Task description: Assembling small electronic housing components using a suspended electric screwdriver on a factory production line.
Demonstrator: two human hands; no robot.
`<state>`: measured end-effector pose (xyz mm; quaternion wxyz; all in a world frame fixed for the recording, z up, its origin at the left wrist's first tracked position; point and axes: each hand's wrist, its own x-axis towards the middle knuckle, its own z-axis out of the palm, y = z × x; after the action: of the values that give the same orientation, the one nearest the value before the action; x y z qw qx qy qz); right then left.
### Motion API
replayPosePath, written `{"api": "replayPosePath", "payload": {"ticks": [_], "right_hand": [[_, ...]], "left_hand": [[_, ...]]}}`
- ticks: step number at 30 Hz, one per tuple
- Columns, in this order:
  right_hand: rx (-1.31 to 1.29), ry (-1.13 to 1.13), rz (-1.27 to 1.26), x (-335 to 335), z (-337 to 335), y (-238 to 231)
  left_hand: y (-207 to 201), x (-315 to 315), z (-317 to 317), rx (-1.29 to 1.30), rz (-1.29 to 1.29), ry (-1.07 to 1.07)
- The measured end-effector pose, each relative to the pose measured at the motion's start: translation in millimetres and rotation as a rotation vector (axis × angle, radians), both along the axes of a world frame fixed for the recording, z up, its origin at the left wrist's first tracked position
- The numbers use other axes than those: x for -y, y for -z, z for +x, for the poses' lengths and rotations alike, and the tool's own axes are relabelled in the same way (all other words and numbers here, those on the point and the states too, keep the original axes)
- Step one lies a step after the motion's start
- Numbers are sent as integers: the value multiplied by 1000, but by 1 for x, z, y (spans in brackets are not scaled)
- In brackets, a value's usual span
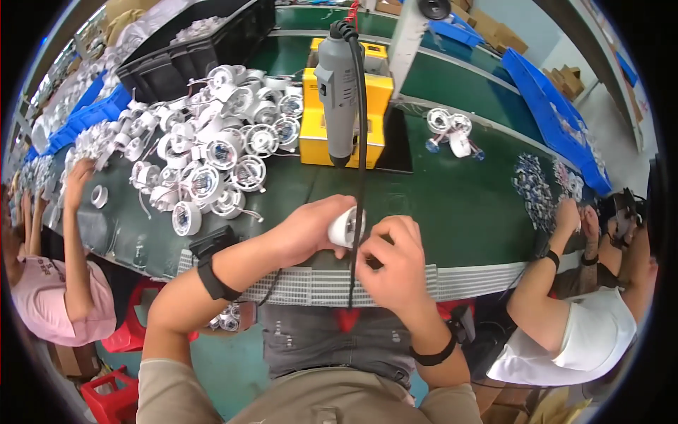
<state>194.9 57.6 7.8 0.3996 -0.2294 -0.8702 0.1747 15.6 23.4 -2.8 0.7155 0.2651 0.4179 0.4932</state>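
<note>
The white round lamp housing (346, 227) sits between both hands, above the near edge of the green table (466, 205). Left to right: blue bins (95, 113) at far left, a heap of white housings (212, 155), then a yellow box (344, 113) behind a hanging grey electric screwdriver (337, 92). The left hand (308, 230) curls closed around the housing; the right hand (392, 265), fingers bent, pinches at its edge.

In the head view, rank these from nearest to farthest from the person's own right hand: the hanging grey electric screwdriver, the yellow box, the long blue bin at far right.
Measured from the right hand:
1. Grey electric screwdriver: hangs just above and ahead of the hand, its black cord passing beside it.
2. Yellow box: behind the screwdriver, mid-table.
3. Long blue bin: far right edge, beyond the green surface.
</note>
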Motion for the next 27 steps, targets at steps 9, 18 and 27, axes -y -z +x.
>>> {"api": "replayPosePath", "payload": {"ticks": [9, 18, 27], "right_hand": [[78, 5, -6, 0, -5, -7], [-151, 188, -124, 4, -3, -13], [-318, -76, -1094, -4, 10, -10]], "left_hand": [[2, 3, -3, -2, 32, 87], [-4, 5, -9, 211, 113, -54], [2, 7, -3, 257, 396, -138]]}}
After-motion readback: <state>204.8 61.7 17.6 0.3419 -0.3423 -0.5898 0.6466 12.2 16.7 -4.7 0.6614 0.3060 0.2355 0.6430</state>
